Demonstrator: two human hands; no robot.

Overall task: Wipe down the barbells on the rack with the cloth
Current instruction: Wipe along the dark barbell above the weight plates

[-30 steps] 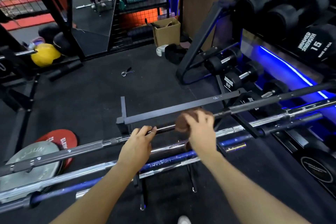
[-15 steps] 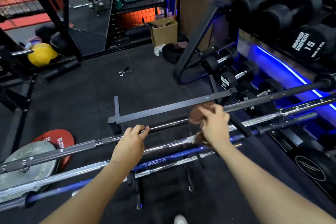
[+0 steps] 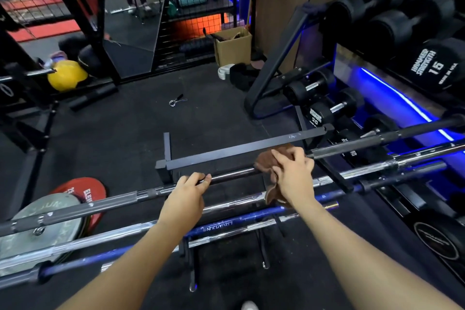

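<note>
Several barbells lie side by side on a low black rack [image 3: 241, 147]. The farthest one is a dark barbell [image 3: 234, 174] running from lower left to upper right. My left hand [image 3: 188, 192] grips its shaft near the middle. My right hand [image 3: 293, 175] holds a brown cloth [image 3: 268, 162] wrapped over the same bar, a little to the right of my left hand; a loose end of the cloth hangs below my palm. Closer to me lie a chrome barbell [image 3: 236, 205] and a blue barbell [image 3: 226, 225].
A dumbbell rack [image 3: 352, 98] with black dumbbells and blue lighting stands on the right. Weight plates [image 3: 50, 219] lie on the floor at the left. A cardboard box [image 3: 232, 45], a yellow ball [image 3: 66, 75] and a collar clip [image 3: 176, 101] lie farther off on the black floor.
My right hand has slid the cloth rightward along the dark bar. My left hand keeps its grip on the shaft.
</note>
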